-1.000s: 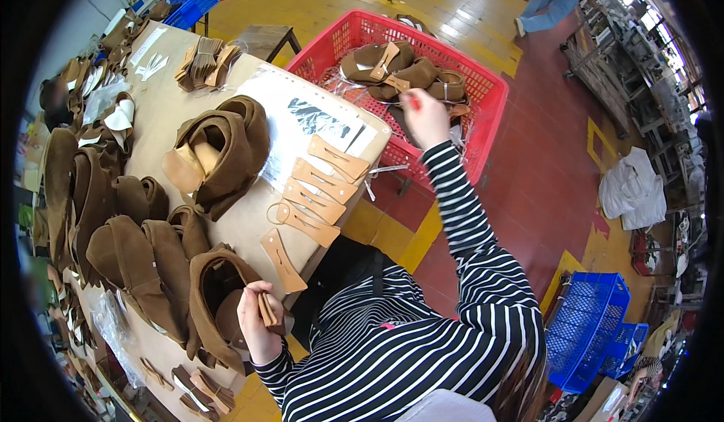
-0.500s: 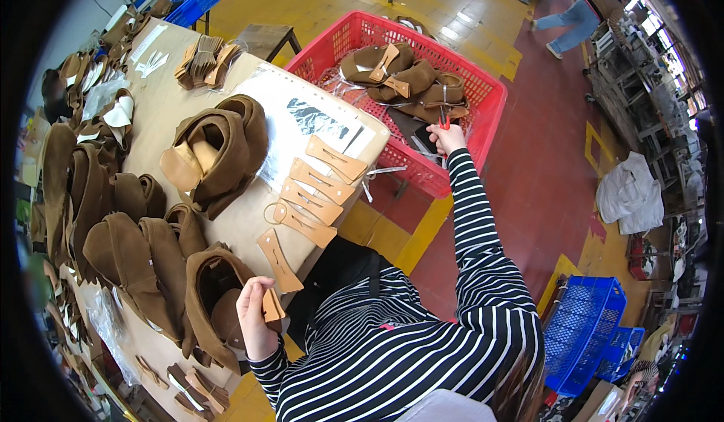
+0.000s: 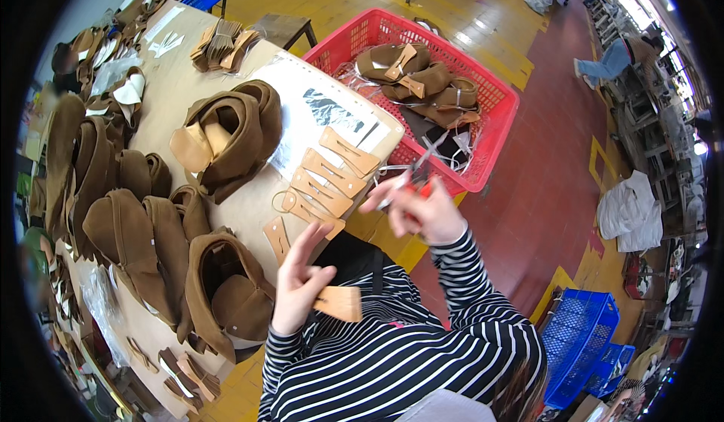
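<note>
The left hand (image 3: 300,290) pinches a tan leather tab (image 3: 339,303) above the lap; the right hand (image 3: 422,212) grips scissors (image 3: 411,177). She should steady the tab before cutting.

A pale worktable (image 3: 181,90) is covered with brown suede boot uppers (image 3: 226,131); tan leather tabs (image 3: 332,173) are laid at its four o'clock corner on a white sheet (image 3: 302,113)
</note>
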A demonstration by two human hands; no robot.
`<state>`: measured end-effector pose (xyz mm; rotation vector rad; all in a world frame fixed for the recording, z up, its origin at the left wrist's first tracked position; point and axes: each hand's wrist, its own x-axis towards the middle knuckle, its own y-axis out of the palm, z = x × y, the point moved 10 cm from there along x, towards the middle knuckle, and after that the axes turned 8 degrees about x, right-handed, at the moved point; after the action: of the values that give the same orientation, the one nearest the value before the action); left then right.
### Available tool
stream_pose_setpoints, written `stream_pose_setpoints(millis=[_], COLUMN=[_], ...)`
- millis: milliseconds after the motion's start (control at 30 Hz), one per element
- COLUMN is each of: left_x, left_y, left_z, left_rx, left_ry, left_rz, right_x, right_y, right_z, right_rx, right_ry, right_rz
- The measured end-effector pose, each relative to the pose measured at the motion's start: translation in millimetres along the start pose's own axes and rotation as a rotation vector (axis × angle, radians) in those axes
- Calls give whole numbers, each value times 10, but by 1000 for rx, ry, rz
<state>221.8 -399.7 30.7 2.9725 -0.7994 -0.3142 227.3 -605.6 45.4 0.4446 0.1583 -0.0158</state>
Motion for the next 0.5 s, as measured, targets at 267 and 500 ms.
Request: stream_pose_setpoints(millis=[267, 500], left_x=[164, -122], left_y=[113, -563], left_z=[380, 266], left_rx=[118, -70], left_ry=[-219, -221], left_rz=[78, -201], right_x=[72, -88], right_y=[337, -1234], right_z=[-425, -939], right_rx=[-255, 297], right_ry=[-73, 142], right_rz=[43, -286])
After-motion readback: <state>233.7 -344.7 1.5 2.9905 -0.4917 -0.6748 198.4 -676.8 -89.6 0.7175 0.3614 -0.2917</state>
